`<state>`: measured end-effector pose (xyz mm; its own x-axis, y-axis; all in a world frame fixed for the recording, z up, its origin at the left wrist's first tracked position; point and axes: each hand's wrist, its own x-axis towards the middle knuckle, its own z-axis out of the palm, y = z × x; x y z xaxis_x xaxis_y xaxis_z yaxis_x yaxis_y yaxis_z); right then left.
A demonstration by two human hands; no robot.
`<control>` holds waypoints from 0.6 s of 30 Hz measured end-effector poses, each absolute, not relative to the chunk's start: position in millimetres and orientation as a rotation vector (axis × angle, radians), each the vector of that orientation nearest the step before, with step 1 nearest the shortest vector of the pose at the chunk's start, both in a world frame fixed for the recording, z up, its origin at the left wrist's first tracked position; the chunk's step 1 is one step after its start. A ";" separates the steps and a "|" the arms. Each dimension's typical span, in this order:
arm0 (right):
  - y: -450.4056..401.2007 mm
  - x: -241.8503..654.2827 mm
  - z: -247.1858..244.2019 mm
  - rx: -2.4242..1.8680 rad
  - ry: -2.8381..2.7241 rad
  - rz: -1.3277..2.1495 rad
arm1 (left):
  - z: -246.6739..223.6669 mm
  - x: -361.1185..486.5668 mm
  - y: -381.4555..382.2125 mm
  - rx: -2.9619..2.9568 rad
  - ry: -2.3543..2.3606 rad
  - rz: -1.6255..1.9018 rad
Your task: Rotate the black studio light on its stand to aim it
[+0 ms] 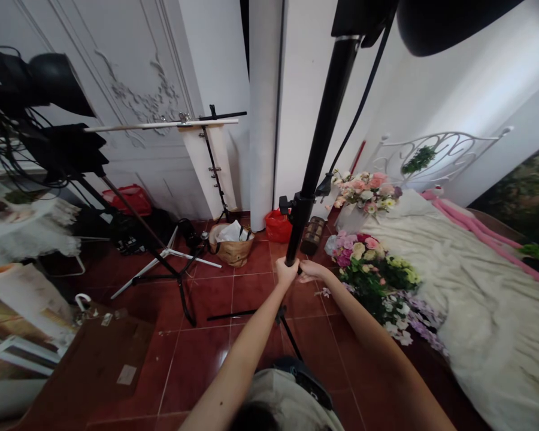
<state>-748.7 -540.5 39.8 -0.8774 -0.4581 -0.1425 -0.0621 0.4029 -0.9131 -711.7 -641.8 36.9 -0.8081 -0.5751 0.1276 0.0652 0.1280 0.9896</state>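
Head view: left hand (286, 271) fingers clamped round stiff, top-heavy black light-stand pole (322, 149), best gripped low; right hand (312, 270) fingers together beside it, contact unclear.

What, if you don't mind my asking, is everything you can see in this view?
Pole: one, black, upright at centre
Lamp: one, black, upper left
Tripod stand: one, black and white, on the floor left of centre
Rod: one, white, level in front of the door
Paper bag: one, tan, on the floor
Plastic bags: two, red, on the floor
Flower bunches: two, pink and white, beside the bed
Bed: one, cream, right
Left hand: one, gripping the pole
Right hand: one, at the pole
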 end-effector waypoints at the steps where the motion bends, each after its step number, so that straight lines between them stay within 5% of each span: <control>1: -543.2 -749.4 38.9 -0.397 2.290 -1.449 | 36.0 -712.0 -641.9 0.489 -1.929 -1.726; 11: -562.9 -723.5 17.5 -0.009 2.585 -1.781 | 32.0 -713.7 -644.2 0.469 -1.932 -1.745; 18: -567.1 -740.0 92.3 -0.022 2.143 -2.387 | 36.8 -714.7 -644.2 0.508 -1.944 -1.764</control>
<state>-740.0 -567.1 92.3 -0.9977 0.0398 0.0541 -0.0580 -0.1063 -0.9926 -714.7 -644.2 36.8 -0.8243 -0.5588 0.0910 0.0363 0.1082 0.9935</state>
